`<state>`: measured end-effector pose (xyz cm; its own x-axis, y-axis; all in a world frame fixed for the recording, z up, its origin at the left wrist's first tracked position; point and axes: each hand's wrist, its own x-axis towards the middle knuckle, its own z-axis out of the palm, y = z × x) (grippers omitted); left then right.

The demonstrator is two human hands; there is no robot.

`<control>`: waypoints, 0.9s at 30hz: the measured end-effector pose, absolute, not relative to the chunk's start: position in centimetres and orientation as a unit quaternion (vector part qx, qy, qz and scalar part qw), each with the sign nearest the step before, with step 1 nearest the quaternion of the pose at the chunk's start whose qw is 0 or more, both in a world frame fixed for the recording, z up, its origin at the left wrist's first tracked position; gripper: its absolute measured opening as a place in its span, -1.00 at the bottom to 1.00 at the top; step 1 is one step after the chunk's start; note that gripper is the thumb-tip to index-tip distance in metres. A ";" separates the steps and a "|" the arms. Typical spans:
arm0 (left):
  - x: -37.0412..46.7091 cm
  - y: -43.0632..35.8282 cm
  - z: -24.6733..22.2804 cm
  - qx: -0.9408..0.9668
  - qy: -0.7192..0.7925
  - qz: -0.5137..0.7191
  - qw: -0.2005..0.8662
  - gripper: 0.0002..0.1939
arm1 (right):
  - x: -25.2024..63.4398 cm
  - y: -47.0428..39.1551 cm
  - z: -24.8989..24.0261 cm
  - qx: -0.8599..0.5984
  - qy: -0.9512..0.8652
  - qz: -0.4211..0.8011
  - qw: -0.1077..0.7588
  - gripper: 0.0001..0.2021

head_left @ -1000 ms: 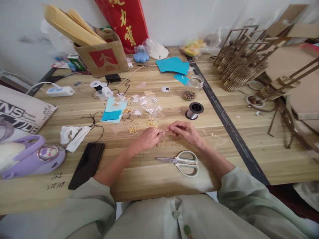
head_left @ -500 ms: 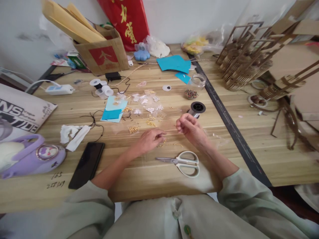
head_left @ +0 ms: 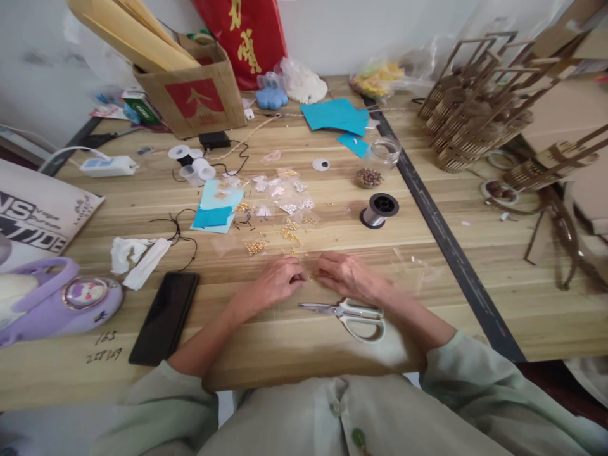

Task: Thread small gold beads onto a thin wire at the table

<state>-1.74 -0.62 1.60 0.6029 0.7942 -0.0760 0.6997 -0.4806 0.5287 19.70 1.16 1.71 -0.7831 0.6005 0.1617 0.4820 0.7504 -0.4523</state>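
My left hand (head_left: 280, 278) rests low over the table, its thumb and fingers pinched together. Facing it across a small gap, my right hand (head_left: 349, 275) is closed too, with the fingertips curled down. A speck of gold (head_left: 310, 277) shows between the two sets of fingertips; what each hand pinches is too small or hidden to make out. White-handled scissors (head_left: 361, 320) lie just below my right hand, blades pointing left. Small gold beads (head_left: 291, 233) are scattered beyond the fingertips, and another pile of gold beads (head_left: 255, 247) sits above my left hand.
A spool of thin wire (head_left: 380, 210) stands beyond my right hand, near a glass jar (head_left: 384, 152) and dark beads (head_left: 369, 178). Small clear bags (head_left: 285, 193) and blue cards (head_left: 212, 216) lie ahead. A black phone (head_left: 164, 316) is at left, bamboo baskets (head_left: 468, 114) far right.
My right hand has come down and left from near the spool to beside my left hand. It now covers where a gold chain lay. The spool is fully in sight.
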 end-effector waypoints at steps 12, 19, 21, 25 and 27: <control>-2.4 -0.3 0.5 0.854 0.416 0.161 0.267 -0.85 | 18.1 0.8 -0.5 -0.303 -0.925 0.184 0.139 -0.86; -2.5 -0.2 -0.2 0.856 0.413 0.185 0.251 -0.86 | 18.2 0.8 -0.6 -0.304 -0.916 0.206 0.163 -0.92; -2.5 -0.3 -0.3 0.854 0.415 0.191 0.249 -0.86 | 18.2 0.8 -0.7 -0.308 -0.913 0.207 0.168 -0.93; -2.4 -0.4 -0.3 0.851 0.416 0.207 0.245 -0.85 | 18.1 0.7 -0.8 -0.315 -0.906 0.215 0.183 -0.95; -2.4 -0.4 -0.2 0.850 0.416 0.212 0.243 -0.85 | 18.1 0.7 -0.9 -0.318 -0.901 0.223 0.193 -0.95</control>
<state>-2.38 -0.39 -0.25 0.5640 0.8105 0.1583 0.6050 -0.5360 0.5887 18.07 0.66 -0.90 -0.7239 0.6585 0.2057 0.4870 0.6990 -0.5236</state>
